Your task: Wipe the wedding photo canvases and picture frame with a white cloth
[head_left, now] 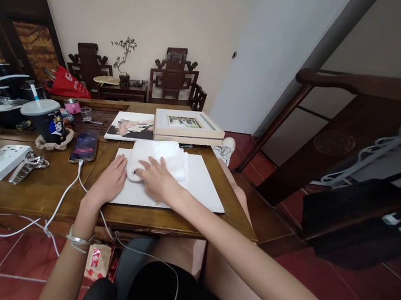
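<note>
A white board (202, 186) lies flat on the wooden table (42, 189) in front of me. On it rests a folded white cloth (162, 156). My right hand (157, 177) lies on the near end of the cloth, fingers stretched out and pressing it down. My left hand (109, 180) lies flat on the board's left edge, fingers apart, right beside the cloth. A bracelet sits on my left wrist.
Behind the cloth are a framed picture (188, 124) on a stack and an unframed print (129, 127). To the left lie a phone (84, 146) on a white cable, a lidded cup (48, 120), a power strip (8, 157) and keys. A wooden stair rail (370, 87) stands at right.
</note>
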The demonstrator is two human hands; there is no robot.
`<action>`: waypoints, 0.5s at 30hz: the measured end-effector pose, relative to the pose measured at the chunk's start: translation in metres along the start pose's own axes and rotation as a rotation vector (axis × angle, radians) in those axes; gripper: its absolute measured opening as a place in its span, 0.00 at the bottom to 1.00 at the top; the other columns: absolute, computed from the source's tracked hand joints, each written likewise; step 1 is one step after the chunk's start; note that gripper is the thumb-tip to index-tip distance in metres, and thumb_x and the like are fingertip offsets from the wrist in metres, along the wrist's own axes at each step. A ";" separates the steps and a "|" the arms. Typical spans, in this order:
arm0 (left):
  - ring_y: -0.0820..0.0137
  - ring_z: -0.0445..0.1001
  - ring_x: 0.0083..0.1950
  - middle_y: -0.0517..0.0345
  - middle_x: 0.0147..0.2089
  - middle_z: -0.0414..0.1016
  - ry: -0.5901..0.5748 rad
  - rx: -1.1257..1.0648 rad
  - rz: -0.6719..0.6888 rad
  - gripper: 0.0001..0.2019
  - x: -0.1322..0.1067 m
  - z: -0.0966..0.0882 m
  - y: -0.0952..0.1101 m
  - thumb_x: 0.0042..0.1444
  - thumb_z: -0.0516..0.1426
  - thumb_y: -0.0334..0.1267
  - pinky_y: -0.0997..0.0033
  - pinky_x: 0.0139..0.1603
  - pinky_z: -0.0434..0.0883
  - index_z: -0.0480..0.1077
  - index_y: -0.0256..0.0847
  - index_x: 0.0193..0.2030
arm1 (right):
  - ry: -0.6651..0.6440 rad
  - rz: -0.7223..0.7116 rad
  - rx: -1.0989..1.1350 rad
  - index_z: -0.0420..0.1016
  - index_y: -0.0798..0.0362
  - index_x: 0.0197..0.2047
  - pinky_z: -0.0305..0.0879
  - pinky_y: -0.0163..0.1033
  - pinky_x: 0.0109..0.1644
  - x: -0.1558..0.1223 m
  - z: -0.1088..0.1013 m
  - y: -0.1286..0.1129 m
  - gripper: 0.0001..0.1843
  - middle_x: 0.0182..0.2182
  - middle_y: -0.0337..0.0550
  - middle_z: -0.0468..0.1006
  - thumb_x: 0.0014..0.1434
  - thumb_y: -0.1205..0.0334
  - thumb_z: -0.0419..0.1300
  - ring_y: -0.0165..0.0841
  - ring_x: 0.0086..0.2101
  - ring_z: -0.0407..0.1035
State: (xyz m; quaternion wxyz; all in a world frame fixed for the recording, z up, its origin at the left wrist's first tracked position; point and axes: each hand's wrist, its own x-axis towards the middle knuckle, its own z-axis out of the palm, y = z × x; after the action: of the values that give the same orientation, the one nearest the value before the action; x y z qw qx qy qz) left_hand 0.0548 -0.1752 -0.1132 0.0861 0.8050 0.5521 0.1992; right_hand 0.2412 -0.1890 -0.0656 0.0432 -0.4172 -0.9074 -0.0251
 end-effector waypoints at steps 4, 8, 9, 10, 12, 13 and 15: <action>0.58 0.46 0.73 0.34 0.71 0.50 -0.003 -0.002 0.009 0.28 -0.001 0.001 -0.002 0.64 0.39 0.39 0.53 0.72 0.48 0.55 0.23 0.66 | 0.003 -0.129 0.039 0.72 0.58 0.54 0.48 0.68 0.62 -0.052 -0.005 -0.021 0.26 0.62 0.57 0.64 0.53 0.79 0.50 0.55 0.62 0.52; 0.58 0.45 0.73 0.36 0.72 0.48 -0.007 -0.013 0.007 0.28 -0.002 0.000 -0.001 0.64 0.40 0.41 0.54 0.72 0.48 0.54 0.24 0.66 | -0.009 -0.217 0.146 0.76 0.57 0.47 0.45 0.66 0.65 -0.098 -0.014 -0.035 0.20 0.62 0.54 0.64 0.52 0.76 0.53 0.55 0.64 0.49; 0.58 0.45 0.73 0.35 0.72 0.48 -0.003 -0.014 0.005 0.28 -0.002 -0.001 0.000 0.64 0.40 0.41 0.53 0.72 0.48 0.55 0.24 0.66 | -0.003 -0.218 0.176 0.76 0.56 0.46 0.45 0.65 0.66 -0.103 -0.016 -0.035 0.20 0.62 0.53 0.65 0.52 0.76 0.52 0.53 0.64 0.50; 0.57 0.45 0.73 0.35 0.72 0.48 0.000 -0.013 0.004 0.28 -0.002 0.000 0.000 0.65 0.40 0.41 0.53 0.72 0.48 0.55 0.24 0.66 | 0.007 -0.212 0.202 0.76 0.55 0.45 0.45 0.63 0.66 -0.105 -0.017 -0.033 0.20 0.62 0.51 0.65 0.52 0.77 0.52 0.52 0.64 0.50; 0.57 0.46 0.73 0.34 0.71 0.49 0.007 -0.009 0.002 0.27 -0.001 0.001 0.000 0.64 0.40 0.40 0.52 0.72 0.48 0.56 0.23 0.65 | 0.022 -0.171 0.231 0.76 0.54 0.47 0.46 0.61 0.66 -0.099 -0.017 -0.025 0.23 0.62 0.49 0.66 0.52 0.79 0.50 0.49 0.64 0.51; 0.57 0.46 0.73 0.33 0.71 0.49 0.013 -0.010 -0.002 0.27 -0.001 0.002 0.000 0.64 0.40 0.40 0.51 0.72 0.48 0.56 0.23 0.65 | 0.026 -0.144 0.230 0.76 0.54 0.48 0.46 0.61 0.66 -0.091 -0.016 -0.019 0.24 0.62 0.49 0.66 0.52 0.79 0.50 0.48 0.64 0.51; 0.57 0.45 0.73 0.34 0.71 0.50 0.031 -0.024 -0.012 0.27 -0.001 0.004 -0.001 0.64 0.41 0.40 0.51 0.72 0.48 0.56 0.24 0.65 | 0.029 -0.075 0.195 0.74 0.56 0.51 0.47 0.61 0.66 -0.070 -0.013 -0.006 0.26 0.62 0.51 0.66 0.52 0.79 0.50 0.49 0.64 0.52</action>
State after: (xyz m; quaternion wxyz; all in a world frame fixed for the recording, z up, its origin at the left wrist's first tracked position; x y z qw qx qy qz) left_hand 0.0554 -0.1751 -0.1177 0.0883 0.7974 0.5558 0.2177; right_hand 0.2824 -0.2470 -0.0596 0.0958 -0.3762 -0.9199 0.0556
